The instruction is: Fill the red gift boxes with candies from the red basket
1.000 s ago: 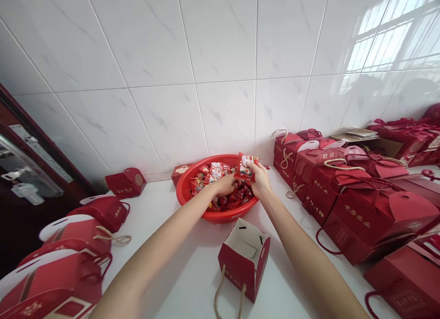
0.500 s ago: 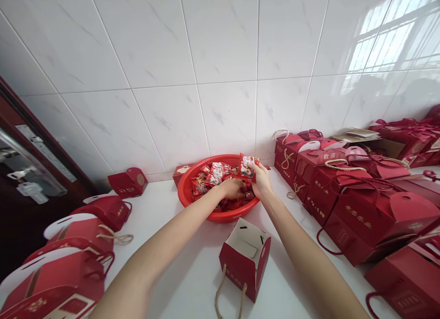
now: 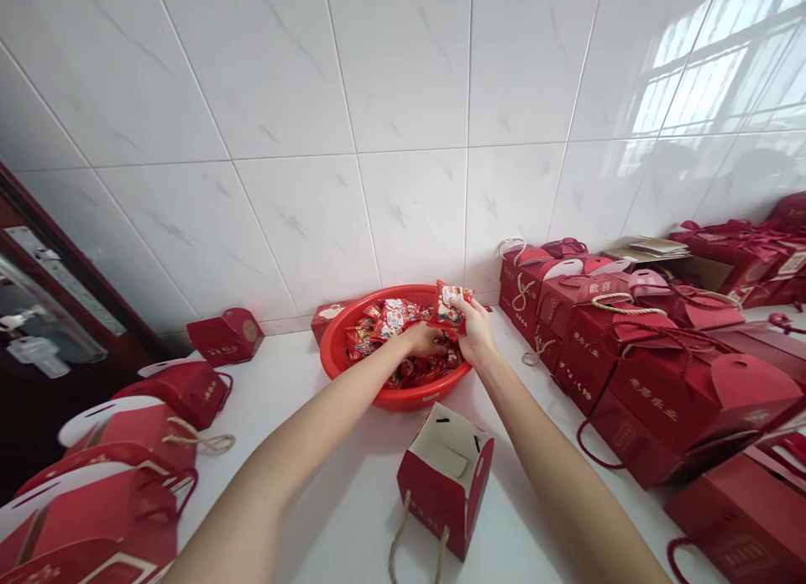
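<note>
A red plastic basket (image 3: 403,398) against the tiled wall holds many red printed packets (image 3: 391,317). My left hand (image 3: 425,341) reaches down among the packets, its fingertips partly hidden, so what it grips cannot be made out. Over the basket's right side, my right hand (image 3: 477,332) pinches a red packet (image 3: 449,305). In front of the basket stands an open red box (image 3: 441,492) with a pale inside and a twine handle; nothing shows inside it but its own flaps.
Closed red gift boxes with rope handles (image 3: 667,399) crowd the right side. More red boxes (image 3: 138,437) line the left. A small box (image 3: 326,320) sits behind the basket. A door with keys (image 3: 38,349) is at far left.
The whole view has shifted slightly, moving things a little left in the picture. Both hands stay at the basket, the right one still with the packet.
</note>
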`<state>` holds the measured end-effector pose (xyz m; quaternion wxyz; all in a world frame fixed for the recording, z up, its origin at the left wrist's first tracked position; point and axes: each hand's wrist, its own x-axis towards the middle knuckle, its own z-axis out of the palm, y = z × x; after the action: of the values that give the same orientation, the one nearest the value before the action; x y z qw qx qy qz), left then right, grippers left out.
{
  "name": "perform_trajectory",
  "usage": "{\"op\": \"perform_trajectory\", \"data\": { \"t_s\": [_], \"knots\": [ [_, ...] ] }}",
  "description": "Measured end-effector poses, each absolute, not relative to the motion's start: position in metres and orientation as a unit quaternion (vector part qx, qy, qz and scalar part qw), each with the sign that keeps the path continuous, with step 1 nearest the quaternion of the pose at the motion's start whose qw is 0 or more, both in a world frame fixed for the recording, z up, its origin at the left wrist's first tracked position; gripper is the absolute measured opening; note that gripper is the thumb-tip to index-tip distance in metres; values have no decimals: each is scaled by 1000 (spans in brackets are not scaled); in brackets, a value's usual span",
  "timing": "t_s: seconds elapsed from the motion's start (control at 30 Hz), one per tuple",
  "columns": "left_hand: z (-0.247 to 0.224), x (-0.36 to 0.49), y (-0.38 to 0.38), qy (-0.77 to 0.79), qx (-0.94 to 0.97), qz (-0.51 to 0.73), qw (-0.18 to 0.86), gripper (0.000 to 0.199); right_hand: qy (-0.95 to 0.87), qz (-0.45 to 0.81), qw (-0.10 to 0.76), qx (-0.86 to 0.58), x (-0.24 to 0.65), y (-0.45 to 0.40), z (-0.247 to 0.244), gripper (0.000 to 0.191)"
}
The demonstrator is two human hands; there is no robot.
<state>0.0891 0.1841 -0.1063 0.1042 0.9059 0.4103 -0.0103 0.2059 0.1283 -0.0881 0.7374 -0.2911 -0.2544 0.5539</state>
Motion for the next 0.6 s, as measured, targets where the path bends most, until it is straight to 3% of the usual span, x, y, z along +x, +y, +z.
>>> {"op": "perform_trajectory", "data": {
  "t_s": [0.27, 0.6],
  "knots": [
    [-112, 91, 193, 418, 901, -24, 113, 31, -265, 550, 734, -299, 206, 130, -90, 15],
    [-95, 87, 189, 447, 878, 60, 161, 16, -284, 528, 743, -297, 206, 129, -92, 20]
  ]
}}
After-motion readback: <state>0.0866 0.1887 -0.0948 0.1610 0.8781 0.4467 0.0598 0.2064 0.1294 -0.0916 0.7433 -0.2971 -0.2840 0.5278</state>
